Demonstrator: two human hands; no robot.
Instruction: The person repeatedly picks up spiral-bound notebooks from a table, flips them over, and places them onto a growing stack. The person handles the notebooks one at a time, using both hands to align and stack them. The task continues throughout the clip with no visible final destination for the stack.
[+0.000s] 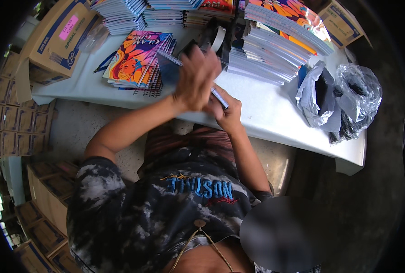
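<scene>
My left hand (197, 81) is raised over the table's near edge, its fingers smeared by motion, so I cannot tell whether it grips anything. Just right of it and partly behind it, my right hand (229, 111) is closed around a spiral notebook (219, 98), of which only a short coiled edge shows. Another stretch of coil (169, 58) with a dark blue cover appears left of my left hand; whether it belongs to the same notebook is hidden. Left of that lies a stack of bright-covered spiral notebooks (132, 59), coils toward the right.
Tall notebook piles (275, 50) stand right of centre, more (120, 16) at the back. A dark holder with a pale ring (219, 38) sits between. Crumpled plastic bags (357, 98) lie at the right of the white table (275, 109). Cartons (59, 43) stand at left.
</scene>
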